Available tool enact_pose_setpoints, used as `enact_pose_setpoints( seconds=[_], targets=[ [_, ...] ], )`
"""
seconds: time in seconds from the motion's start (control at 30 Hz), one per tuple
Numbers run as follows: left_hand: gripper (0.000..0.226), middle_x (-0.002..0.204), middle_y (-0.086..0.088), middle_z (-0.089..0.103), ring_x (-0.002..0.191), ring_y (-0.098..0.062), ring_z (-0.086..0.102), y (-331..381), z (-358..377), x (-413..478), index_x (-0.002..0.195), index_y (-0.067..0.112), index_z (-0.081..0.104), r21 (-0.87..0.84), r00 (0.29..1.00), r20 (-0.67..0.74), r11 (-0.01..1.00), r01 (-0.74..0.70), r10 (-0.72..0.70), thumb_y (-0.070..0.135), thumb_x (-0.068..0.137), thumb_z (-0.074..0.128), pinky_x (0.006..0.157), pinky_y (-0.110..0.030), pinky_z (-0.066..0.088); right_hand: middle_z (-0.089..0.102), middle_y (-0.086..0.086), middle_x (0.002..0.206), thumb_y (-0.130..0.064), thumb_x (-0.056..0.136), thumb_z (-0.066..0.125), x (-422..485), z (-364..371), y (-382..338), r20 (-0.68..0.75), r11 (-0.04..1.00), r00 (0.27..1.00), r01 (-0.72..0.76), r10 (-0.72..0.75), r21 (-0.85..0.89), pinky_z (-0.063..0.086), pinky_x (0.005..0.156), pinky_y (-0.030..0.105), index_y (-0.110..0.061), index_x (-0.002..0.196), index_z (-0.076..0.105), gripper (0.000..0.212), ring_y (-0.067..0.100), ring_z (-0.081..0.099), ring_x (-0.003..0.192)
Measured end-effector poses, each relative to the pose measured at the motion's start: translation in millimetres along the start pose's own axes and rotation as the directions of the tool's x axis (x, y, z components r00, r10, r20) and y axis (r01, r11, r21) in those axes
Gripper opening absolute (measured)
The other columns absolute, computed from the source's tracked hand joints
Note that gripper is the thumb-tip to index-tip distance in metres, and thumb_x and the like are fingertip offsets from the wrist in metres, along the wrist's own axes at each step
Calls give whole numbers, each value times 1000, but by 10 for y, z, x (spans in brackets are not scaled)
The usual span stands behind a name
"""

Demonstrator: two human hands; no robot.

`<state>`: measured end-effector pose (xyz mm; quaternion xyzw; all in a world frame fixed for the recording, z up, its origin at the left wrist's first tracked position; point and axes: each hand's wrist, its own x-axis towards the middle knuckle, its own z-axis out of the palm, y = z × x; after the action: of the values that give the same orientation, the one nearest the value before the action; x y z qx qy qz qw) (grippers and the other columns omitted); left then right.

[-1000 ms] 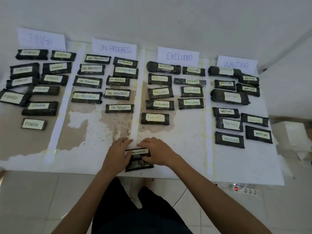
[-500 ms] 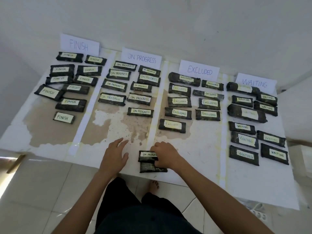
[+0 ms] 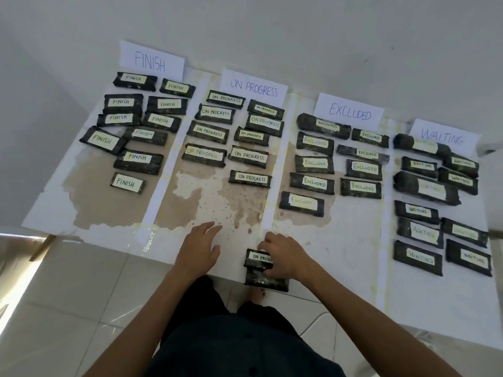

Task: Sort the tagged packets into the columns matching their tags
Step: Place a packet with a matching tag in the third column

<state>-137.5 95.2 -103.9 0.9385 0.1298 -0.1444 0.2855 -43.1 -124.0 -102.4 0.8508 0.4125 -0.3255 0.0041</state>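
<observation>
My left hand (image 3: 200,247) has let go. 1 second ago both hands sat on the small pile at the near edge of the white paper-covered counter (image 3: 353,240). Now the left hand is off to the left of the pile. It is open, with the fingers straight and spread, low over the counter. I cannot tell if it touches.

My right hand (image 3: 283,257) stays on the pile. Its fingers curl over the black wrapped packet with the pale ON PROGRESS tag (image 3: 258,257), so it grips that one. Under it lies a second black wrapped packet (image 3: 265,281). Its tag is hidden, and it sticks out past the near edge.

I think the right hand alone will lift the top packet now. It belongs in column 2 from the left, under the white ON PROGRESS paper sign (image 3: 253,87). There is room at the near end of that column. With only 2 packets left in the pile, the job looks almost done.

The counter has big brown stains (image 3: 212,202), and pale strips split it into 4 columns. All 4 columns already hold rows of tagged black packets. A plain white wall (image 3: 272,23) stands at the far side. Pale floor tiles (image 3: 68,295) show near me, with bright light on the left.
</observation>
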Motion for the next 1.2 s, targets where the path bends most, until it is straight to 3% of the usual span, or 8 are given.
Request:
enact_pose_setpoints(
  seconds=[0.23,0.5,0.67,0.9,1.2],
  targets=[
    [51,144,-10,41,131,-29,36,56,33,47,137,14,44,0,999,4,999,-46,46,17,88,56,106,-40,32,52,5,107,-37,72,69,34,-29,-53,-62,995,996,-54,59,88,45,79,36,-18,118,55,52,25,52,97],
    [54,145,-14,39,133,-32,34,-130,-391,359,138,10,43,-8,991,-130,1000,-14,12,15,86,59,108,-45,31,52,6,116,-36,77,67,599,-603,-295,-284,991,955,-53,86,125,41,83,38,-18,123,53,51,26,49,104],
    [60,151,-16,29,137,-33,27,-360,-718,694,143,5,32,48,994,-106,998,33,-27,18,89,55,111,-43,28,52,8,118,-32,79,67,1212,-948,-558,-368,989,925,-46,94,139,43,87,41,-15,124,53,50,28,49,106],
    [73,152,-19,25,139,-33,26,-713,-963,1071,146,0,19,109,1000,-30,994,-6,9,18,86,58,111,-42,28,47,9,127,-29,82,68,1926,-1091,-792,-354,986,923,-118,153,119,39,95,44,-16,128,50,50,29,43,117],
    [74,151,-16,26,131,-34,35,-991,-974,1217,146,3,17,166,992,21,978,-127,125,16,84,57,101,-46,41,49,10,123,-23,81,68,2131,-1022,-870,-383,983,908,-125,167,133,38,93,41,-14,127,51,49,29,44,114]
  ],
)
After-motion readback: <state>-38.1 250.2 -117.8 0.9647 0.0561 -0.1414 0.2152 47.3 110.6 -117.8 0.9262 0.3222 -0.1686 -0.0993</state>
